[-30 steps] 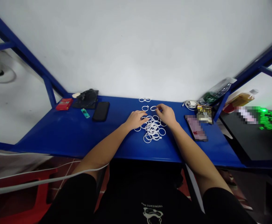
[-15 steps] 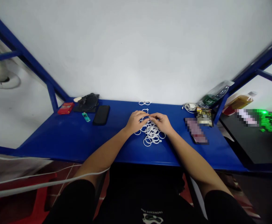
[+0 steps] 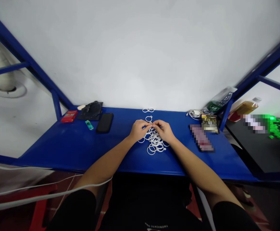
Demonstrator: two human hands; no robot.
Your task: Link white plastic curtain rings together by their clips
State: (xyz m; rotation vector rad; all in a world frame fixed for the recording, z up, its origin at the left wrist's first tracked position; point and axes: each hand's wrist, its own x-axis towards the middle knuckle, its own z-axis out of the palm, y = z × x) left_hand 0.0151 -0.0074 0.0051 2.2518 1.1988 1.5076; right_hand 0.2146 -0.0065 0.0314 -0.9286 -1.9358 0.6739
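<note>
My left hand and my right hand meet fingertip to fingertip above the middle of the blue table. Both are closed in a pinch on a small white plastic ring, mostly hidden by the fingers. A loose pile of white plastic rings lies under and just in front of the hands, several of them overlapping. Just beyond my fingertips lies a single white ring with a small knob. Farther back, near the wall, rests a joined pair of white rings.
On the left of the blue table lie a black phone, a teal packet, a red box and black plastic. To the right are a pixelated phone, a foil pouch, a white cable and a bottle.
My hands have drawn slightly toward me and their fingertips are closer together. The single ring beyond them shows more fully. The whole view has shifted a little.
</note>
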